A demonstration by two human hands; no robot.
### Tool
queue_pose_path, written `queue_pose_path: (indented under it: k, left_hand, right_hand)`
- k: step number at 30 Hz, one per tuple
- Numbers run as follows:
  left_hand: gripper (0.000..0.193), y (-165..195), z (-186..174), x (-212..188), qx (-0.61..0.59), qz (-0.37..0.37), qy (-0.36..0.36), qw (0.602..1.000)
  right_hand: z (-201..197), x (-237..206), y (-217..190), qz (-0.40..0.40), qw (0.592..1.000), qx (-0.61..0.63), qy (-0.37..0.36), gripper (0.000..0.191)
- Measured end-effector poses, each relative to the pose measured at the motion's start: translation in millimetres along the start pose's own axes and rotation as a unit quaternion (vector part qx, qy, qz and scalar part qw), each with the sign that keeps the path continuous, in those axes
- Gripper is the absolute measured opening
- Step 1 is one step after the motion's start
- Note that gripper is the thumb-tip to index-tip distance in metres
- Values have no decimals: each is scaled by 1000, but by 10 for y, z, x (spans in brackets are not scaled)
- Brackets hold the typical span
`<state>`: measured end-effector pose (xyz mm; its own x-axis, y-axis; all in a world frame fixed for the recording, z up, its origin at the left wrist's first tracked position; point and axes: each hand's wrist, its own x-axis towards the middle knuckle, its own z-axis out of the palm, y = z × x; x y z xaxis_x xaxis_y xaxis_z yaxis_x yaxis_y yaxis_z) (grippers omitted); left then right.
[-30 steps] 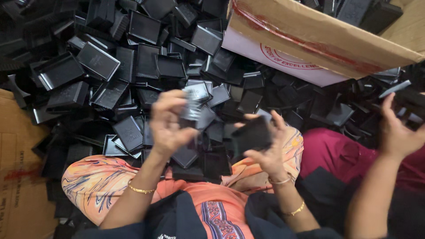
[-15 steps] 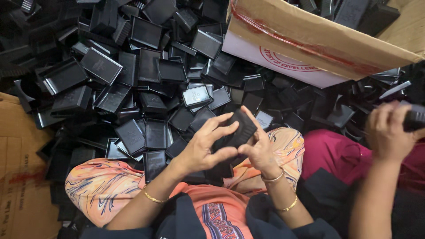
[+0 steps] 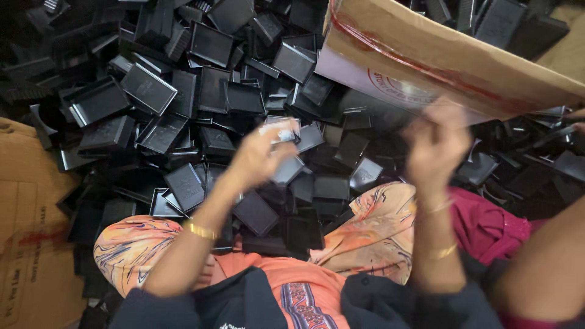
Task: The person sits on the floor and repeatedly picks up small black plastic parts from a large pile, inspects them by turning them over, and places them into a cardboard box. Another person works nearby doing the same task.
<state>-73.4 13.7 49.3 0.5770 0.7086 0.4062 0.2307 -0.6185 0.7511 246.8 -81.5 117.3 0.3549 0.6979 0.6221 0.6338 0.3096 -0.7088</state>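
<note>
Hands up over a heap of black plastic trays (image 3: pixel 146 91), cardboard box (image 3: pixel 451 55) tipped in from top right.

Left hand (image 3: pixel 259 155) sits left of the box and below its lower edge, blurred, fingers closed around a small pale grey piece (image 3: pixel 279 129) at the fingertips. Right hand (image 3: pixel 436 143) is raised right under the box's lower edge, touching or just short of it, can't tell; too blurred to say whether its fingers are spread or curled, and nothing readable in it. Box: brown outside with a red smear along the edge, white underside face carrying a round red stamp. Second flat brown carton (image 3: pixel 30 231) lies far left of the box, at the frame edge, with a red mark. Another person's arm (image 3: pixel 548 262) comes in below the box at right, over magenta cloth (image 3: pixel 493 222).
</note>
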Motion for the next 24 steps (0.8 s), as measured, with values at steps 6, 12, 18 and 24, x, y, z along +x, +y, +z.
queue_pose_path:
  k: [6, 12, 18, 24]
  left_hand:
    - [75, -1062, -312, 492, 459, -47, -6, 887]
    - [50, -1143, -574, 202, 399, -197, -130, 886]
    - [55, -598, -1175, -409, 410, -217, -85, 882]
    - [78, -737, -934, -443, 403, -89, -27, 911]
  right_hand:
    - [581, 386, 255, -127, 979, -152, 53, 35]
    - [2537, -584, 391, -58, 971, -12, -231, 54]
    - [3330, -902, 557, 70, 942, -189, -268, 86]
    - [2836, -1014, 795, 6, 981, -85, -172, 42]
